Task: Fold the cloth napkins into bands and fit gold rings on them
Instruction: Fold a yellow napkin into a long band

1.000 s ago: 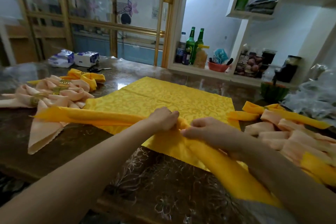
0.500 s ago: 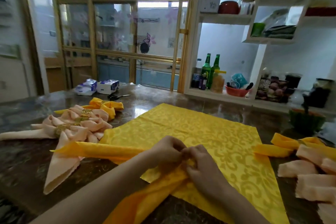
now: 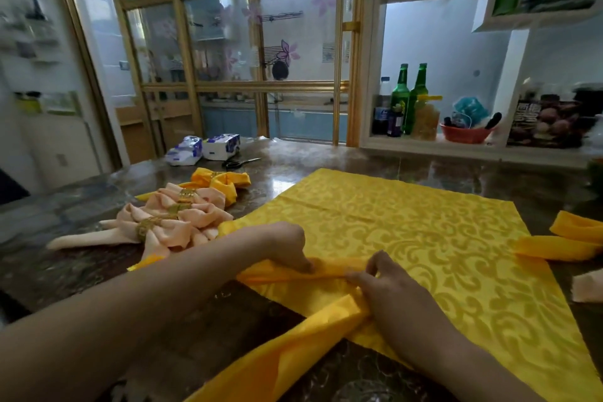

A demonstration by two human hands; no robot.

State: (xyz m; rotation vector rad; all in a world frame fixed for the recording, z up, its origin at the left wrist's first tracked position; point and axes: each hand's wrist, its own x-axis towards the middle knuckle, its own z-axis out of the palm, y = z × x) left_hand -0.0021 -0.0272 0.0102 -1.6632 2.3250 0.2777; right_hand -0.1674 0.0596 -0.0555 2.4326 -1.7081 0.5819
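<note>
left hand (image 3: 287,246) pinching yellow napkin band (image 3: 329,269), right hand (image 3: 390,287) pinching same band, patterned yellow cloth (image 3: 424,232) beneath

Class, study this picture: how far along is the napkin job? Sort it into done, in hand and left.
Done: peach napkins and one yellow napkin lie at the left with gold rings on. In hand: the left hand and right hand pinch a yellow band, no ring visible on it. Left: folded bands at the right show no rings, and a patterned yellow cloth lies flat.
</note>
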